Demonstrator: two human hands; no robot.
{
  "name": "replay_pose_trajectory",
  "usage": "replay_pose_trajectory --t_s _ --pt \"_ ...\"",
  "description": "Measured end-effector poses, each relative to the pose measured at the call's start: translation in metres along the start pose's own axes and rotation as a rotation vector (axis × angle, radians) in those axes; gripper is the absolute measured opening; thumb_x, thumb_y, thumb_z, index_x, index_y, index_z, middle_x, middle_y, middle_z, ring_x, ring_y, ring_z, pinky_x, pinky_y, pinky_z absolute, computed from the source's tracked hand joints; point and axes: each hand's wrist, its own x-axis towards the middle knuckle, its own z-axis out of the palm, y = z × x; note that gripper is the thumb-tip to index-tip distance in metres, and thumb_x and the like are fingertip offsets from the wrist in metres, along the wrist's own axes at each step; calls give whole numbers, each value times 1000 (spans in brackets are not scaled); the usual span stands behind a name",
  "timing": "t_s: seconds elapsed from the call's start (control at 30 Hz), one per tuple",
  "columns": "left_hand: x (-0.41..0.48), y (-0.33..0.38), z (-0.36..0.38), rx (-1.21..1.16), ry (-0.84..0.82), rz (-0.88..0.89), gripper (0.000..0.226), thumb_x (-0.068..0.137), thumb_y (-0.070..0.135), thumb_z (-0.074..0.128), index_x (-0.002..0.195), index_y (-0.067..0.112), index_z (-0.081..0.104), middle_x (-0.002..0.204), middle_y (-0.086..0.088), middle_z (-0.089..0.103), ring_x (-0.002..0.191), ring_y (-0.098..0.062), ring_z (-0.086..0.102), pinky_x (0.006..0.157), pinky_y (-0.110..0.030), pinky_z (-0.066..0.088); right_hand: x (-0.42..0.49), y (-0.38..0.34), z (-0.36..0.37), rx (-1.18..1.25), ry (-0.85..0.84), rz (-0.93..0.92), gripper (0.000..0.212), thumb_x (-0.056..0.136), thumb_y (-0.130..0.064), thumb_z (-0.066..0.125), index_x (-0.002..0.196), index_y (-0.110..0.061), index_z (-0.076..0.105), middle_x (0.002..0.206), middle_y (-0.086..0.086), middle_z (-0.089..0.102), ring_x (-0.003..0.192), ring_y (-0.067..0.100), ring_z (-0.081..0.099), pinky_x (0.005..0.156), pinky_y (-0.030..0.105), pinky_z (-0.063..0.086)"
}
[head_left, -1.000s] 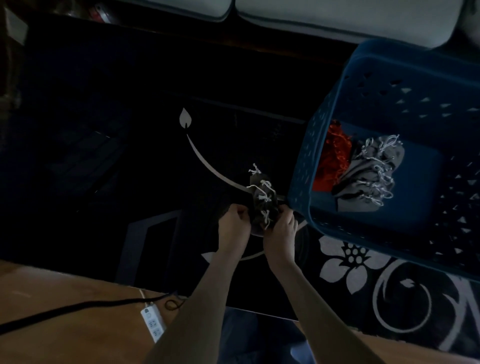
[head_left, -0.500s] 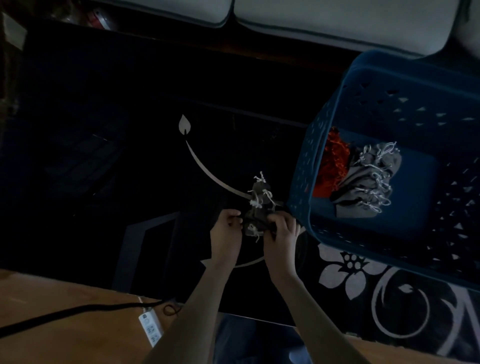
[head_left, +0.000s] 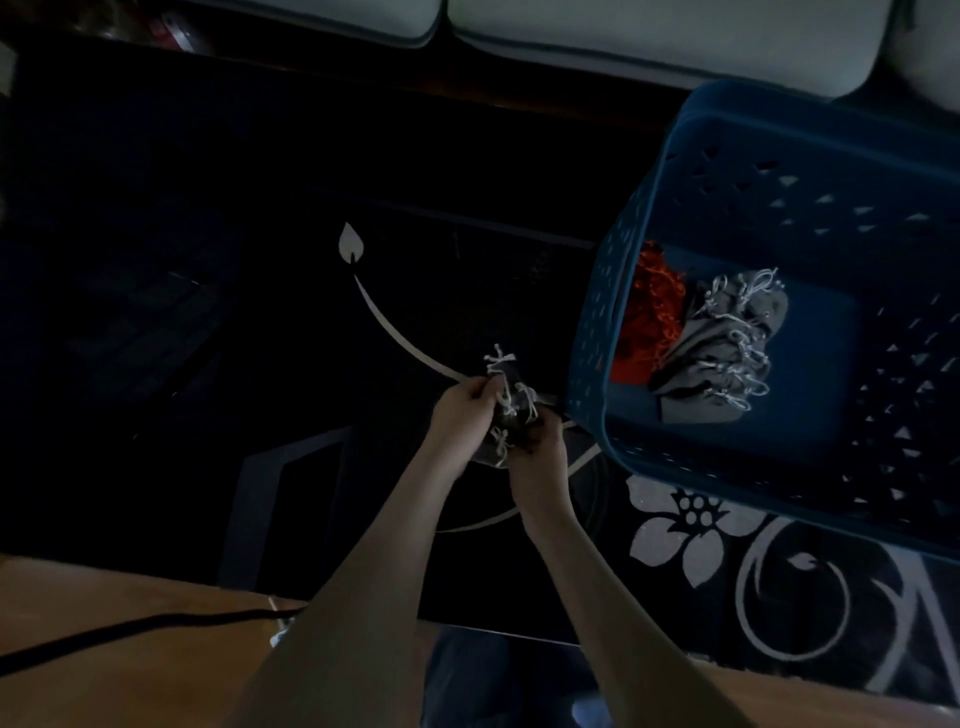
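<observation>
A small dark grey cloth (head_left: 506, 410) with white knotted fringe is bunched between both hands above the black patterned rug (head_left: 675, 525). My left hand (head_left: 460, 415) grips its left side, and my right hand (head_left: 537, 449) grips its lower right part. To the right stands a blue plastic basket (head_left: 592, 332) with perforated walls. Inside it lie a folded grey fringed cloth (head_left: 727, 348) and an orange-red cloth (head_left: 641, 322) beside it.
Pale sofa cushions (head_left: 623, 36) run along the top edge. A black cable (head_left: 130, 631) and a white power strip (head_left: 280, 634), mostly hidden by my left forearm, lie on the wooden floor (head_left: 104, 686) at the bottom left. The rest of the rug is very dark.
Both hands have gathered the fringed cloth into a tighter bundle. My left hand has moved up to the cloth's top fringe. The view has shifted a little.
</observation>
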Motion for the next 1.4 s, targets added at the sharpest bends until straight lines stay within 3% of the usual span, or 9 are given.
replay_pose_trajectory --t_s 0.2,0.3,0.53,0.73,0.83,1.0,1.13,1.23,1.4 --pt "-6 -3 -5 51 82 136 21 98 27 48 96 16 66 91 -3 68 88 -17 65 83 -36 51 -5 -8 -21 -70 -70 -61 33 87 6 54 88 -27 58 86 -6 63 77 0 60 64 11 45" --pt "-20 -9 -16 42 165 189 18 98 26 49 98 20 66 89 5 68 85 -9 64 73 -19 48 -14 -11 -28 -79 -138 -79 28 84 8 56 83 -19 61 83 3 64 75 7 60 65 14 46" --pt "-94 4 -31 -344 1 193 24 97 15 51 77 14 65 70 1 64 69 -15 62 66 -28 48 -58 -44 -26 -71 -214 -146 31 84 1 62 103 -22 54 91 -5 65 80 0 63 71 19 49" --pt "-154 42 -47 -402 -159 369 24 88 28 55 74 16 71 76 -5 66 76 -16 64 67 -21 50 -104 -94 -51 -208 -328 -279 28 86 0 57 89 -27 64 87 -4 66 85 11 63 77 31 52" --pt "-168 74 -31 -338 -208 505 33 92 33 52 73 8 62 72 -5 56 71 -15 56 66 -20 45 -112 -139 -86 -140 -281 -362 35 82 7 63 92 -27 64 87 -12 70 85 1 64 79 20 49" --pt "-169 132 28 -211 -138 587 32 101 24 43 84 13 68 74 3 65 72 -9 61 68 -19 48 -87 -190 -163 -60 -156 -356 36 80 16 57 81 -19 65 86 -1 67 79 5 62 77 19 49" --pt "-134 158 88 94 -135 432 27 102 26 40 99 20 66 93 3 68 83 -7 64 79 -24 52 -10 -159 -235 -160 38 -189 31 83 14 55 82 -15 66 88 10 66 81 22 61 74 31 50" --pt "-91 160 124 345 -266 335 28 102 21 36 96 29 62 103 -2 67 96 -26 64 85 -37 51 46 -115 -274 -322 183 -36 29 81 9 59 75 -18 67 88 12 68 92 32 64 89 45 49" --pt "-35 150 170 604 -366 308 34 94 -1 42 103 8 73 124 1 61 116 -18 54 95 -25 43 102 -91 -283 -529 238 99 26 89 1 52 110 -1 67 106 15 67 99 22 59 80 28 46"
